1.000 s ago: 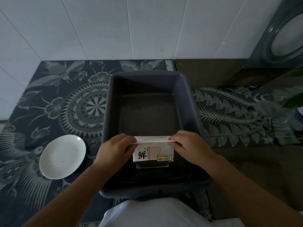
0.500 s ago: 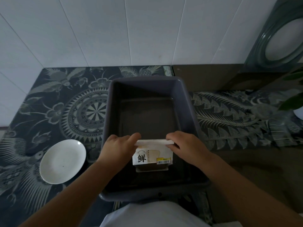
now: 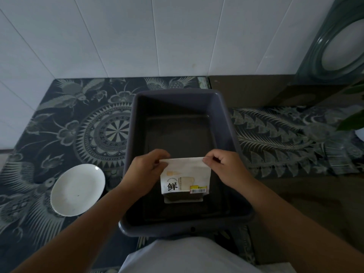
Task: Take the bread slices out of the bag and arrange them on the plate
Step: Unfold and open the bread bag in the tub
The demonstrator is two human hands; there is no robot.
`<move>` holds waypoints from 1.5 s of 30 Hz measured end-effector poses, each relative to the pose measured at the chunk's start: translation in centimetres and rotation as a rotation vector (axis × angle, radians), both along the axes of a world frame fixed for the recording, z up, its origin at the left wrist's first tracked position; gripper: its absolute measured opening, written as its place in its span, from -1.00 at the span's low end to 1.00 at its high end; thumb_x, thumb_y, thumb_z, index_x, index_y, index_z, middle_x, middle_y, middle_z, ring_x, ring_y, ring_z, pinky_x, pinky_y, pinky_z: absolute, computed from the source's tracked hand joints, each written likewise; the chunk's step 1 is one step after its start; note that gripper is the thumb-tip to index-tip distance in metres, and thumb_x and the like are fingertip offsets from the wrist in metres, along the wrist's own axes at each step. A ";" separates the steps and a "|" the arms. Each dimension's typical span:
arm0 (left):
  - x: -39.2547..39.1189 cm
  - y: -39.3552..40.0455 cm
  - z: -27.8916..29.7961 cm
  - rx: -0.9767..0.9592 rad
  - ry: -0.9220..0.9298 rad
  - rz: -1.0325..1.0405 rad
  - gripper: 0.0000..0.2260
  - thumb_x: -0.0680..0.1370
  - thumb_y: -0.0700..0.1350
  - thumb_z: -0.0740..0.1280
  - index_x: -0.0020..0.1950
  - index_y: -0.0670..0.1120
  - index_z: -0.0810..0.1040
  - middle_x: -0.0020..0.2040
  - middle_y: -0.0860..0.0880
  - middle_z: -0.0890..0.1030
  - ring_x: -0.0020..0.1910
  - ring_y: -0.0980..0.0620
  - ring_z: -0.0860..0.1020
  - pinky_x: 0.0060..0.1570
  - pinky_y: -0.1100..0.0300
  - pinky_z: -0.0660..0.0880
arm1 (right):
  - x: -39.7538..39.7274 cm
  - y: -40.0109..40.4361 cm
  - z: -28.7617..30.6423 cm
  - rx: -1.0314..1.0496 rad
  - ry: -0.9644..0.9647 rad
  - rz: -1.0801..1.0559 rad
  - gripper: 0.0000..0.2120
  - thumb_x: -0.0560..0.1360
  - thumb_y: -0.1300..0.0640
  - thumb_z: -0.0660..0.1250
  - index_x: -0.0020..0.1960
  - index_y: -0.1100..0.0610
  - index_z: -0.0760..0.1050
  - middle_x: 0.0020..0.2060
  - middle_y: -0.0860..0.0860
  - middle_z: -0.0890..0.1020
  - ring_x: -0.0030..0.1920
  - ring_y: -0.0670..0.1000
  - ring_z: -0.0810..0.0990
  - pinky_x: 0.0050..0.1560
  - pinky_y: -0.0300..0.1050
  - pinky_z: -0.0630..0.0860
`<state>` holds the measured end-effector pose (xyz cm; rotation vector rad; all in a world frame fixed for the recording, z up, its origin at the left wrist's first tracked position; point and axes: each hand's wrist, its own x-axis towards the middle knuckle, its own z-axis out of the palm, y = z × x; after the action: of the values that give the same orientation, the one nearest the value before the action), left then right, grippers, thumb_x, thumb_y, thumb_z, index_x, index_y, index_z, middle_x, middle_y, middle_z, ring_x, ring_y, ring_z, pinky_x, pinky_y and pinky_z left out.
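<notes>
White wall tiles [image 3: 118,36] stand behind a counter that is covered with a dark patterned cloth [image 3: 65,123]. On this cloth stands a deep grey tub [image 3: 226,123], and the white plate [image 3: 77,190] lies on the cloth just beside the tub, on its left side, with nothing on it.

Inside the tub, near its front wall, the bread bag [image 3: 185,178] stands upright. The left hand [image 3: 144,174] pinches the left corner of the bag's flat top edge, and the right hand [image 3: 228,170] pinches the right corner; on both hands the fingers are pressed together on the paper. The top seems closed, and I see no slice of bread outside. So I judge that the task is only at the opening step.

Several things can go wrong from here. If the two hands pull apart too strongly, the paper may tear down the side, and the slices can fall into the tub instead of staying in the bag. If the bag is lifted only by its top edge, the weight of the bread may pull the edge out of the pinch. Also the plate is outside the tub and low, so each slice must pass over the tub wall; a soft slice held by one corner may bend or break on this way. The light is poor, so I cannot tell how the top is sealed.
</notes>
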<state>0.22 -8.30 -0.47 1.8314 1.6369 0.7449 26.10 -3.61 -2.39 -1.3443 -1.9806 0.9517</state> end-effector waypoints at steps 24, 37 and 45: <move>-1.3 1.0 1.6 -0.244 -0.130 -0.070 -0.81 0.60 -0.12 0.31 -0.13 0.13 0.62 -0.20 0.07 0.68 -0.18 0.16 0.63 -0.15 0.24 0.51 | -0.1 -0.7 2.4 -0.095 0.091 0.059 -0.89 0.49 0.05 0.40 -0.20 -0.11 0.59 -0.28 -0.14 0.65 -0.27 -0.16 0.61 -0.29 -0.36 0.47; 1.7 2.8 2.3 0.029 0.012 0.040 -0.81 0.55 -0.16 0.36 0.13 0.04 0.56 0.16 0.10 0.44 0.05 0.25 0.44 -0.06 0.46 0.34 | -2.2 -0.1 5.2 -0.113 -0.213 0.183 -0.86 0.50 0.03 0.39 -0.22 -0.02 0.63 -0.37 -0.12 0.63 -0.31 -0.21 0.58 -0.38 -0.38 0.37; 5.2 -1.7 1.1 -0.223 -0.277 0.313 -0.82 0.54 0.00 0.36 -0.26 0.04 0.59 -0.36 0.10 0.63 -0.46 0.24 0.51 -0.41 0.33 0.41 | -2.8 -0.5 4.5 -0.477 0.046 0.085 -0.78 0.48 0.00 0.31 -0.14 0.08 0.69 -0.17 0.18 0.69 -0.07 0.18 0.66 -0.09 0.01 0.52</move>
<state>5.43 -9.96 0.61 1.2717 1.7580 0.8657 23.34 -4.15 2.15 -1.4706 -1.8560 1.5525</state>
